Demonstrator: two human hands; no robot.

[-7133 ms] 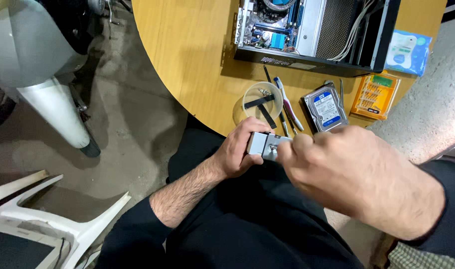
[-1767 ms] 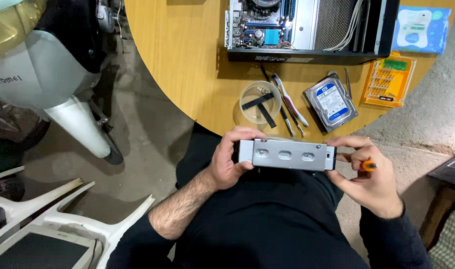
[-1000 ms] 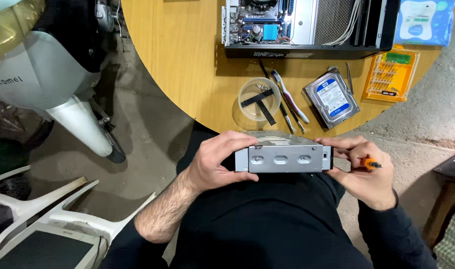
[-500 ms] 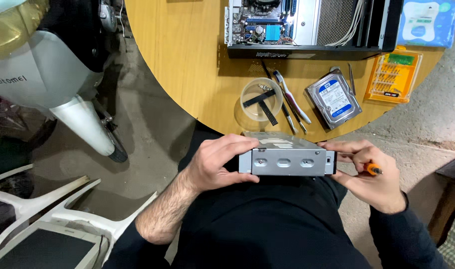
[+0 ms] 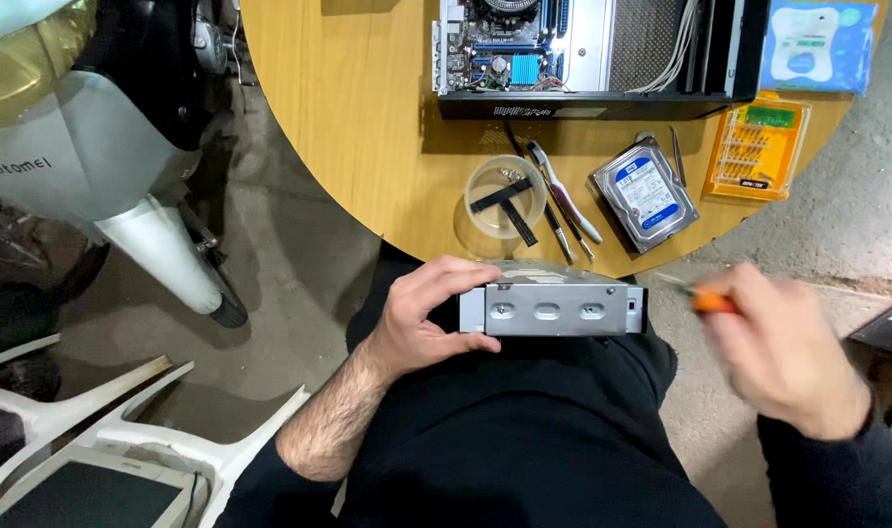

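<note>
My left hand (image 5: 424, 318) grips the left end of a grey metal drive unit (image 5: 561, 307), held on edge over my lap just off the round wooden table (image 5: 368, 117). Its long side with three oval slots faces up at me. My right hand (image 5: 780, 347) is blurred to the right of the unit, apart from it, and holds a small screwdriver with an orange handle (image 5: 710, 301), its tip pointing left toward the unit's right end.
On the table lie a clear plastic cup (image 5: 504, 196) with black strips, pliers and tweezers (image 5: 563, 200), a hard drive with a blue label (image 5: 645, 194), an orange bit case (image 5: 757, 147) and an open computer case (image 5: 583, 49). A scooter (image 5: 94, 147) and white chairs (image 5: 104, 430) stand at left.
My right hand has let go of the unit's right end and moved right with the screwdriver. The left hand keeps the unit steady in the same place.
</note>
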